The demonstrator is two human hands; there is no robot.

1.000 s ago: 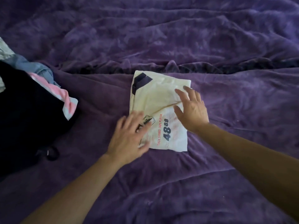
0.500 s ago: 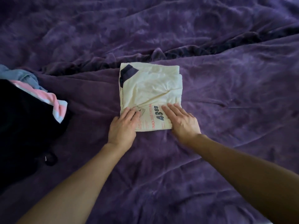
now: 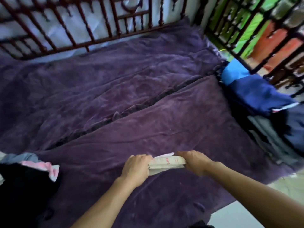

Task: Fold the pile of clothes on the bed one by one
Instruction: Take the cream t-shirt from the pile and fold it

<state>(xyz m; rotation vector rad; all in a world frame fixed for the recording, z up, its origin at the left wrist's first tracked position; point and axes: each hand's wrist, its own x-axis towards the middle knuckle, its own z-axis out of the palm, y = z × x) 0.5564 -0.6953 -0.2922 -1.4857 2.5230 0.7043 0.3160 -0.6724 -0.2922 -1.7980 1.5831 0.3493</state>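
Note:
A folded cream shirt [image 3: 167, 162] with red print is held just above the purple bed cover [image 3: 131, 96], seen edge-on as a thick bundle. My left hand [image 3: 136, 167] grips its left end and my right hand [image 3: 194, 161] grips its right end, fingers curled round the fabric. At the left edge lies the unfolded pile: a black garment [image 3: 24, 186], a pink and white piece [image 3: 47, 167] and a grey-blue piece [image 3: 21, 157].
At the right side of the bed sits a stack of clothes in blue and navy [image 3: 250, 91] over darker grey ones [image 3: 271, 137]. A dark red wooden rail [image 3: 79, 30] runs along the far side. A black window grille [image 3: 263, 38] stands at the right.
Both hands went from pressing flat on the shirt to gripping its ends and lifting it. My view has swung up and to the right, showing the rail and the stack.

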